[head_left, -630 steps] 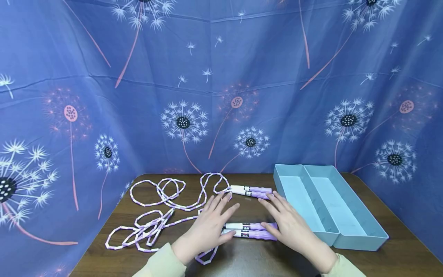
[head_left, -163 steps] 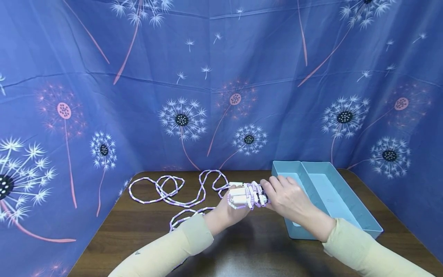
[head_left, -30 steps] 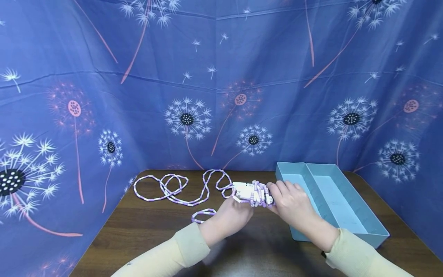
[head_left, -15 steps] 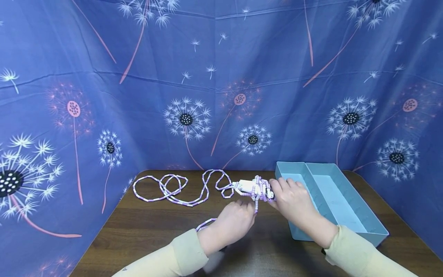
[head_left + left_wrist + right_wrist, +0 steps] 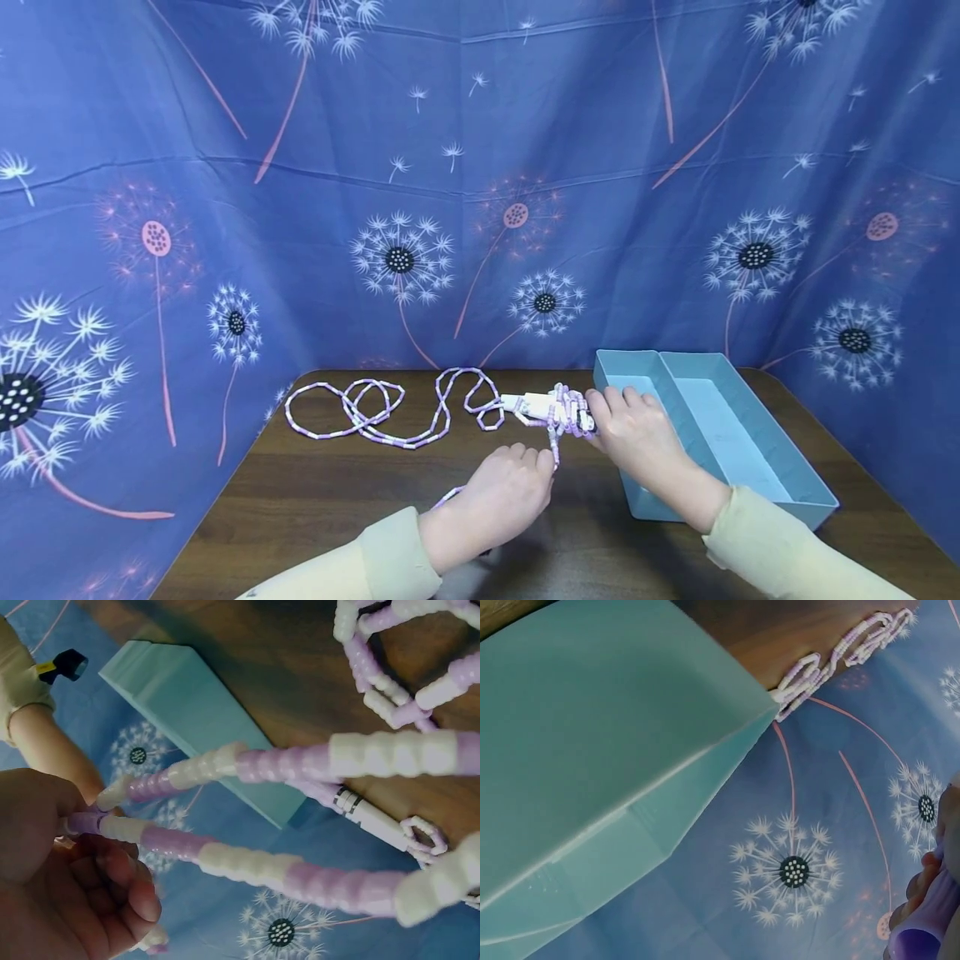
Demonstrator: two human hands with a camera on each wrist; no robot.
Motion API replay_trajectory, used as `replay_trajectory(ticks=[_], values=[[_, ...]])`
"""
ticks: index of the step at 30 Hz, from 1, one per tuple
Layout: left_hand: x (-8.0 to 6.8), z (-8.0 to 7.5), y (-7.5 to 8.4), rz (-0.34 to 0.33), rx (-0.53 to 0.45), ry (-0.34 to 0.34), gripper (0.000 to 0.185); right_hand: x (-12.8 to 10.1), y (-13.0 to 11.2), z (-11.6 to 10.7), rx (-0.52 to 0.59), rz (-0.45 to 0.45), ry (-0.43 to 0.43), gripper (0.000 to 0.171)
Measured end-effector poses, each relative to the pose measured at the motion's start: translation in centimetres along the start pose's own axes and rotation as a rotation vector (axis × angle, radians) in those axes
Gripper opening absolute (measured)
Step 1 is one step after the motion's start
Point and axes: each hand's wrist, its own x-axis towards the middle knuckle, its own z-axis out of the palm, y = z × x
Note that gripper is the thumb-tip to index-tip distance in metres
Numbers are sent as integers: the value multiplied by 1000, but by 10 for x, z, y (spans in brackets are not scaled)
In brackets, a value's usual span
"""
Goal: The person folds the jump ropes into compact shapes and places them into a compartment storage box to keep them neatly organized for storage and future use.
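My right hand [image 5: 633, 429] grips the handles of a beaded jump rope, held above the table. In the right wrist view a purple handle end [image 5: 922, 930] pokes out of that hand. White and lilac beaded rope [image 5: 567, 412] is wound in several turns round the handles, whose white ends [image 5: 537, 406] point left. Below and left of them, my left hand [image 5: 498, 492] pinches the loose part of the rope; two beaded strands [image 5: 244, 862] run from its fingers in the left wrist view. A second jump rope [image 5: 408, 442] lies in loops at the back, its handles [image 5: 375, 817] partly hidden.
A light blue box [image 5: 738, 442] with two long compartments stands on the right of the brown wooden table [image 5: 322, 500], just beyond my right hand. A blue dandelion-print curtain [image 5: 480, 125] hangs behind and at the sides.
Earlier both ropes lay loose under open hands; since then the nearer one has been lifted and wound round its handles. In the last second my left hand has drawn the strand down towards me.
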Motion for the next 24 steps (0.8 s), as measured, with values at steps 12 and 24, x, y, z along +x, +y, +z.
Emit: replay_trajectory(ticks=[12, 24], values=[[6, -17, -9, 130, 47, -55, 12, -7, -7, 9, -18, -55, 73, 28], [19, -19, -30, 175, 56, 15, 18, -11, -8, 4, 27, -136, 22, 19]])
